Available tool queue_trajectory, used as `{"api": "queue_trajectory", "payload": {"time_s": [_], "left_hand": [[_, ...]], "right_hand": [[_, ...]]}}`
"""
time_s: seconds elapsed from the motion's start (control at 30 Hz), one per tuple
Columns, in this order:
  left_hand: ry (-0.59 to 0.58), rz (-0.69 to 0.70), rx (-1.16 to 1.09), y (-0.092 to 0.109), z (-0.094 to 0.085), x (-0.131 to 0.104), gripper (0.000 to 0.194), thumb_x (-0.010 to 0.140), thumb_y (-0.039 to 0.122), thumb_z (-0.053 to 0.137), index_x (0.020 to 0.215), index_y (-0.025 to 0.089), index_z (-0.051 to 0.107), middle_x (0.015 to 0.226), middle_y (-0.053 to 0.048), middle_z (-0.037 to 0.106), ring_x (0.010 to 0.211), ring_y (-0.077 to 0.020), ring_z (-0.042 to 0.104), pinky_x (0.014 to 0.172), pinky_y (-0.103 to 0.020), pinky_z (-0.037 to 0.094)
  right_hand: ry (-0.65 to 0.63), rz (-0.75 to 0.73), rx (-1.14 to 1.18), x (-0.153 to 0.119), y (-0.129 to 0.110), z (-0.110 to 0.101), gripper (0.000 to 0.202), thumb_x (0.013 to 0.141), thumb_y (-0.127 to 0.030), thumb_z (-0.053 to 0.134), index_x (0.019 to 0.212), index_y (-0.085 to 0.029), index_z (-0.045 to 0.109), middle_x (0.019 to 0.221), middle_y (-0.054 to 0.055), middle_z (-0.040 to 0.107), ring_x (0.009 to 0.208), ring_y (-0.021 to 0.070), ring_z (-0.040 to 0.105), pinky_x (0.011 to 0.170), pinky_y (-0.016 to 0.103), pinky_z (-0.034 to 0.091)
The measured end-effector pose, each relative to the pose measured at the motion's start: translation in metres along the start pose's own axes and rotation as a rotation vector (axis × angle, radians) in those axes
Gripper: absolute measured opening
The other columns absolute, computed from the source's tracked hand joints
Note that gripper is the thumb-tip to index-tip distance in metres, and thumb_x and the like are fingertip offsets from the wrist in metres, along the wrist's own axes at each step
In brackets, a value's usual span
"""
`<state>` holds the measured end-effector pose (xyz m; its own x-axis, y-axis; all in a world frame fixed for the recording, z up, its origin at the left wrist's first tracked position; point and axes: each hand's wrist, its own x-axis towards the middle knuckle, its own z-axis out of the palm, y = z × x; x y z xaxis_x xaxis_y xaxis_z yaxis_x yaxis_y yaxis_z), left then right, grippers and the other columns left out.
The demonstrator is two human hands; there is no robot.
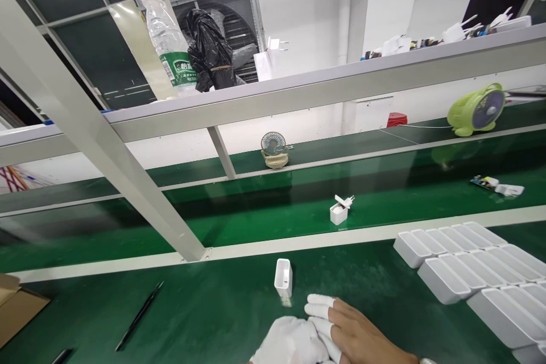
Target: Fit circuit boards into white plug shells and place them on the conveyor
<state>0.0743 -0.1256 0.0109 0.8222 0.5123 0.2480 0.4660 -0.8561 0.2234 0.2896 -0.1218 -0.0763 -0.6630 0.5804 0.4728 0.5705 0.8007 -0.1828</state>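
Note:
At the bottom edge, my left hand [285, 344] wears a white glove and is curled into a rounded shape. My right hand [362, 330], its fingertips covered in white, reaches in from the right and meets it. Its lower fingers bend in against the left glove, while the upper ones point left. Anything between the two hands is hidden. Just beyond them, a white open-topped plastic housing [284, 277] stands apart on the green work surface [213, 307].
Rows of white housings [452, 278] fill the right side. A black pen-like tool [139, 317] and a cardboard box [21, 310] lie left. Across the pale rail are a small white box with a plug [339, 213] and a circuit board [482, 183]. A slanted post [128, 165] crosses left.

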Motion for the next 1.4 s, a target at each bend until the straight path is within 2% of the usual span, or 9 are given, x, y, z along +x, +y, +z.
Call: {"api": "queue_trajectory", "payload": {"time_s": [0.1,0.2,0.3,0.4,0.57,0.77,0.87,1.1,1.4], "left_hand": [[0.004,0.017,0.001,-0.004,0.006,-0.001,0.027,0.098,0.037,0.057,0.117,0.020,0.063,0.120,-0.009,0.064,0.099,-0.0188,0.065,0.086,-0.039,0.057],[0.016,0.038,-0.005,-0.010,0.018,0.000,0.027,0.099,0.038,0.053,0.087,0.018,0.068,0.084,-0.003,0.068,0.072,-0.0130,0.063,0.068,-0.027,0.052],[0.124,0.054,0.028,-0.012,0.030,0.001,0.042,0.100,0.037,0.047,0.064,0.020,0.061,0.060,0.000,0.058,0.055,-0.0114,0.054,0.054,-0.027,0.038],[0.190,0.044,0.056,-0.010,0.034,0.001,0.041,0.099,0.035,0.046,0.064,0.019,0.060,0.059,0.000,0.056,0.055,-0.0115,0.053,0.055,-0.028,0.036],[0.122,0.032,0.029,-0.004,0.024,0.004,0.036,0.100,0.032,0.048,0.069,0.020,0.063,0.063,0.000,0.059,0.061,-0.0129,0.057,0.058,-0.029,0.034],[0.058,0.031,0.003,-0.002,0.013,0.008,0.030,0.096,0.027,0.053,0.068,0.021,0.059,0.061,0.002,0.058,0.058,-0.0121,0.052,0.055,-0.032,0.026],[0.043,0.018,-0.006,-0.002,0.012,0.009,0.031,0.096,0.026,0.054,0.065,0.020,0.056,0.061,0.002,0.056,0.058,-0.0115,0.051,0.056,-0.032,0.024],[0.050,0.006,-0.005,-0.003,0.018,0.005,0.027,0.096,0.027,0.055,0.069,0.021,0.056,0.064,0.003,0.058,0.062,-0.0127,0.052,0.058,-0.033,0.025],[0.041,0.017,-0.005,-0.003,0.017,0.005,0.024,0.096,0.027,0.055,0.073,0.023,0.061,0.065,0.003,0.060,0.062,-0.0137,0.053,0.057,-0.033,0.026]], "right_hand": [[-0.019,0.001,0.012,0.003,-0.004,-0.010,0.018,0.082,-0.015,0.047,0.087,-0.018,0.065,0.105,0.012,0.073,0.107,0.0253,0.067,0.108,0.041,0.051],[-0.060,0.018,0.039,0.005,-0.008,-0.017,0.021,0.079,-0.014,0.051,0.092,-0.015,0.067,0.111,0.015,0.072,0.110,0.0270,0.067,0.109,0.044,0.050],[-0.062,0.056,0.073,0.007,-0.012,-0.023,0.027,0.078,-0.009,0.052,0.099,-0.014,0.068,0.123,0.015,0.069,0.121,0.0266,0.062,0.114,0.044,0.045],[-0.018,0.058,0.105,0.012,-0.015,-0.028,0.035,0.079,-0.005,0.051,0.110,-0.014,0.067,0.130,0.014,0.066,0.131,0.0251,0.054,0.117,0.043,0.041],[0.096,0.035,0.095,0.019,-0.016,-0.034,0.046,0.084,-0.003,0.047,0.128,-0.011,0.060,0.131,0.016,0.064,0.133,0.0250,0.052,0.115,0.046,0.043],[0.120,0.077,-0.005,0.021,-0.016,-0.032,0.040,0.086,-0.003,0.049,0.124,-0.006,0.061,0.125,0.020,0.066,0.132,0.0291,0.053,0.114,0.052,0.044],[0.112,0.087,-0.024,0.021,-0.016,-0.029,0.043,0.083,-0.002,0.050,0.124,-0.005,0.061,0.127,0.021,0.065,0.135,0.0317,0.051,0.113,0.054,0.044],[0.086,0.125,-0.014,0.019,-0.015,-0.026,0.049,0.084,-0.003,0.051,0.132,-0.008,0.058,0.136,0.020,0.061,0.139,0.0313,0.046,0.112,0.053,0.046],[0.080,0.140,0.000,0.021,-0.017,-0.029,0.045,0.087,-0.004,0.047,0.129,-0.008,0.059,0.133,0.020,0.062,0.136,0.0310,0.050,0.109,0.053,0.049]]}}
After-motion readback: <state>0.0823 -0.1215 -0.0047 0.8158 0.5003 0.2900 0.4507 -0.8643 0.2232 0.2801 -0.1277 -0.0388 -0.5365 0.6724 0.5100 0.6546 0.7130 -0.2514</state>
